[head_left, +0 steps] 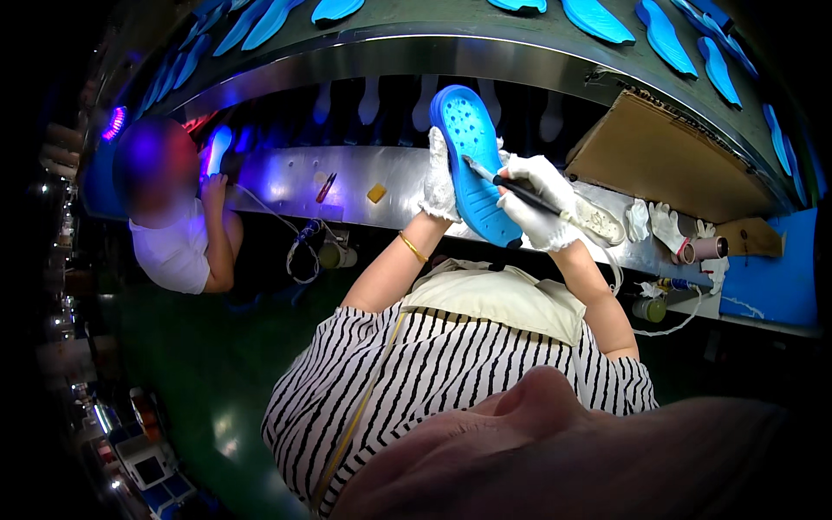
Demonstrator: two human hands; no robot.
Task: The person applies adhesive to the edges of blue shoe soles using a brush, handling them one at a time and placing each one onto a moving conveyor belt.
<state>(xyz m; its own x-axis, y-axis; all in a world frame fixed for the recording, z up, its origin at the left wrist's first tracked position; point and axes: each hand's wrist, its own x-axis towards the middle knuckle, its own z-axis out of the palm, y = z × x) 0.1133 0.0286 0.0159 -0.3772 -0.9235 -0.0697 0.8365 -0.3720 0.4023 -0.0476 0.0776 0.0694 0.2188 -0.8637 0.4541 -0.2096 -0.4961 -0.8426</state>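
Note:
A bright blue shoe sole (472, 178) stands tilted in front of me, its pitted inner face toward me. My left hand (439, 178), in a white knit glove, is closed on the sole's left edge. In a white glove too, my right hand (539, 198) is closed round a slim black-handled brush (530, 198). The brush's pale, dark-ended tip touches or nearly touches the middle of the sole. Some of the right fingers lie close to the sole's right edge. A pale shoe (598, 218) with holes lies on the bench just right of my right hand.
Across the metal bench (290, 173) lie a yellow block (376, 192) and a red-handled tool (326, 187). White gloves (666, 227), a thread spool (706, 250) and a cardboard sheet (676, 156) are at right. Blue soles (598, 19) line the raised conveyor. Another person (180, 230) works at left.

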